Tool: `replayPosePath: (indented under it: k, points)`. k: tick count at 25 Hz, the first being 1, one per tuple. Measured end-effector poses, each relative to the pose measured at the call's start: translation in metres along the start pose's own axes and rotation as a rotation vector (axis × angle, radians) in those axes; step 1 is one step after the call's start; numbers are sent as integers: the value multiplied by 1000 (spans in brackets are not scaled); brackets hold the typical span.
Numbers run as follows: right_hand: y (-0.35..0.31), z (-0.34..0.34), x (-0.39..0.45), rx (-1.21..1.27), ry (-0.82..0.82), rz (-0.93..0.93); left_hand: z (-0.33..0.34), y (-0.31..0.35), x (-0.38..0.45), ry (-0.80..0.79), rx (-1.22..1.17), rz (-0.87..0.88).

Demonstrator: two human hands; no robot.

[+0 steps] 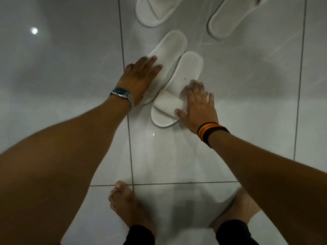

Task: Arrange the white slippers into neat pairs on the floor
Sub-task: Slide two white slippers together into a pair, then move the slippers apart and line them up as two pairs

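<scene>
Two white slippers lie side by side on the tiled floor, toes toward me. My left hand [140,76], with a watch on the wrist, lies flat on the left slipper [172,45] and hides its front part. My right hand [198,105], with striped bands on the wrist, presses against the right edge of the right slipper [182,82], thumb on its strap. Fingers of both hands are spread. Two more white slippers lie farther off: one [154,9] at the top centre, another [228,18] at the top right, angled and apart from each other.
Glossy pale grey floor tiles [70,68] with dark grout lines surround the slippers. My bare feet [127,207] stand at the bottom of the view, below dark trouser cuffs. A ceiling light reflects on the floor at the left [34,30].
</scene>
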State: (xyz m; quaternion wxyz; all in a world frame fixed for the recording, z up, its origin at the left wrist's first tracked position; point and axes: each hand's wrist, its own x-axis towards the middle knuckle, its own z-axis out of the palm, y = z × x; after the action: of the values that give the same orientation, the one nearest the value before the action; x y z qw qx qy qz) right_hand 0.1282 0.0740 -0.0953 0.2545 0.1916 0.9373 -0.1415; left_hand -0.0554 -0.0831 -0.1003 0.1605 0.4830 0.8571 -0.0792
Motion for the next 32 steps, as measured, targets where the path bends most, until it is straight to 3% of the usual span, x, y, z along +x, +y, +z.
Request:
replayPosePath:
  k: [2, 4, 10, 16, 21, 24, 28, 30, 32]
  points:
    - [-13, 7, -5, -18, -55, -49, 6, -14, 10, -147, 51, 112]
    - [-22, 11, 0, -25, -84, -43, 11, -17, 15, -213, -34, 103]
    - [-42, -18, 57, -102, -118, -190, 27, -28, -36, -224, -332, -277]
    - [-55, -17, 53, -73, -121, -182, 18, -24, -41, -260, -325, -321]
    - [-9, -46, 70, 46, -10, -182, -12, -26, -18, 164, -425, -297]
    - [38, -74, 113, 92, 70, -49, -34, -32, 56, 258, -459, -348]
    - [81, -82, 144, 11, 20, -62, -48, -46, 170, 19, -271, -354]
    - [66, -62, 131, -12, -4, -160, -48, -40, 192, -150, -237, -418]
    - [35, -34, 106, 10, 14, -227, -48, -31, 193, -199, -233, -458]
